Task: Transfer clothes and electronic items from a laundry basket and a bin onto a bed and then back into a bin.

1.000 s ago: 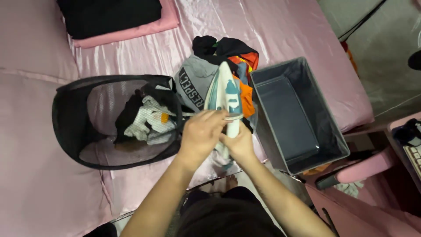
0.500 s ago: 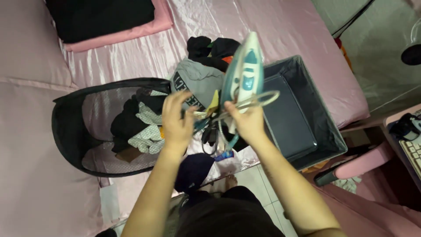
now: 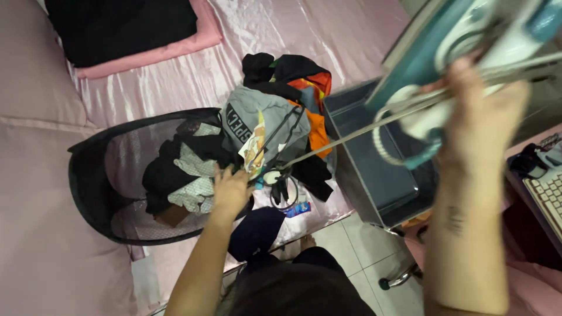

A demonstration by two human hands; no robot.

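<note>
A bed covered in shiny pink satin sheet [image 3: 175, 76] filled most of the view, with pale floor tiles [image 3: 351, 251] showing at the near edge. At the far left lay a folded black cloth on a pink pillow [image 3: 152, 50]. A black mesh laundry basket [image 3: 88, 175] lay tipped on its side on the sheet, with dark and white patterned garments inside. Just right of its mouth was a heap of clothes [image 3: 275, 117]: a grey shirt on top, orange and black pieces beneath and behind. To the right of the heap stood a dark grey storage bin [image 3: 374, 169], open-topped.

The right hand [image 3: 477, 123] was raised high at the right, close to the camera, its fingers wrapped firmly around the handle of a teal and white steam iron [image 3: 445, 41]. The iron was held in the air above the bin, blurred. Its pale cord [image 3: 333, 143] ran taut from the iron down and left to the clothes heap, where its plug and loops lay on the near side.

The left hand [image 3: 231, 190] was low, at the near edge of the heap beside the basket's mouth, fingers loosely curled and touching the fabric and cord tangle; whether it gripped anything could not be told. At the far right edge sat a keyboard [image 3: 547, 199].
</note>
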